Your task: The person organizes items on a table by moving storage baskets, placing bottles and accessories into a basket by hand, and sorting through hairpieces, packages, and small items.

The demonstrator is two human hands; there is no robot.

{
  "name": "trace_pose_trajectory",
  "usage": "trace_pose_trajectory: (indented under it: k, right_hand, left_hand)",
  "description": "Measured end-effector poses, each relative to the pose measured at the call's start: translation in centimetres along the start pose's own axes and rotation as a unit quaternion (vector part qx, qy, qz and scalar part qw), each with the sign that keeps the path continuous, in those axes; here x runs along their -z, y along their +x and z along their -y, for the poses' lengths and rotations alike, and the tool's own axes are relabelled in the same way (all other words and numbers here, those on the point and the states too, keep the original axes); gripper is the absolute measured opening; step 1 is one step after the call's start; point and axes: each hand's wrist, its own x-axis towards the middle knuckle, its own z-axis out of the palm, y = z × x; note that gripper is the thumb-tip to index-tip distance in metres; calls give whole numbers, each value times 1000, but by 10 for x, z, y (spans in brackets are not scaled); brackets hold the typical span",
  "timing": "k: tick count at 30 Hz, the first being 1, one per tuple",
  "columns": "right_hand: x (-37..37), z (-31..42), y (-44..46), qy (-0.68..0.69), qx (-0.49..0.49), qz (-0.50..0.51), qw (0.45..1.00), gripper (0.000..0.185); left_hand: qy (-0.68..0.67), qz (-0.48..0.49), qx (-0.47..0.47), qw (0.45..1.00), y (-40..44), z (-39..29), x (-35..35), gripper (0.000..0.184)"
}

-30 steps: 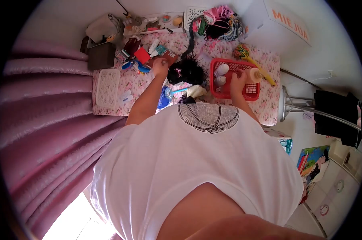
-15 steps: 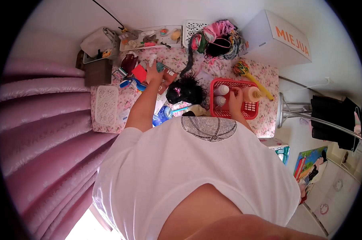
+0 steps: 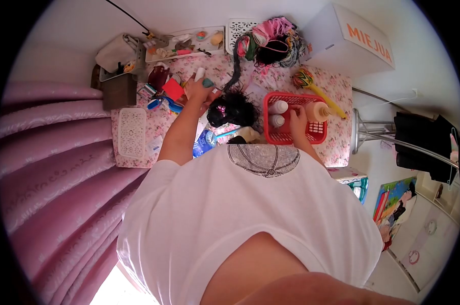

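My left hand [image 3: 196, 92] is closed around a small white cylindrical container [image 3: 200, 74], whose upper end sticks out past the fingers. A small teal item [image 3: 207, 82] shows against the same hand; whether I grip it too is unclear. Inside the red plastic basket [image 3: 271, 136], my right hand [image 3: 298, 121] reaches between a white bottle [image 3: 278, 107], a second white bottle [image 3: 276, 121] and a peach-coloured bottle [image 3: 317, 112]. Its fingertips are partly hidden, so any hold is unclear. Between the hands lies a black hairy bundle [image 3: 235, 109] with a pink bow.
A red square [image 3: 173, 89] and blue scissors-like item [image 3: 171, 104] lie left of my left hand. Behind are a white tray [image 3: 184, 55] of small items and a yarn heap [image 3: 278, 43]. A white box [image 3: 349, 46] and yellow stick [image 3: 327, 100] stand right; a lace-patterned white tray [image 3: 132, 132] lies left.
My left hand has shifted slightly right, with the white container standing out more above it. It now covers most of the brownish-red packet. My right hand stays in the basket. The view has shifted slightly.
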Motion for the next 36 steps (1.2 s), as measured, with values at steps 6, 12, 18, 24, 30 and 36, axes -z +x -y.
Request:
trace_pose_trajectory:
  k: [6,12,18,24,30,36]
  right_hand:
    - [0,28,-3,-76,131,4,989,18]
    - [-21,117,-21,-217,407,91,883,43]
    - [-14,91,6,-272,463,152,830,46]
    - [37,87,-24,-279,324,67,901,26]
    - [49,30,-31,-192,103,139,966,23]
    - [11,-37,9,-171,92,136,971,28]
  left_hand:
    - [-376,122,-40,918,-29,-42,18,56]
    - [-629,377,-45,679,-102,-123,108,46]
    - [-585,393,-112,700,-128,-156,107,40]
    - [-695,347,7,630,-140,-150,88,36]
    - [-701,361,34,614,-153,-145,68,36]
    - [-699,352,30,621,-153,-141,47,32]
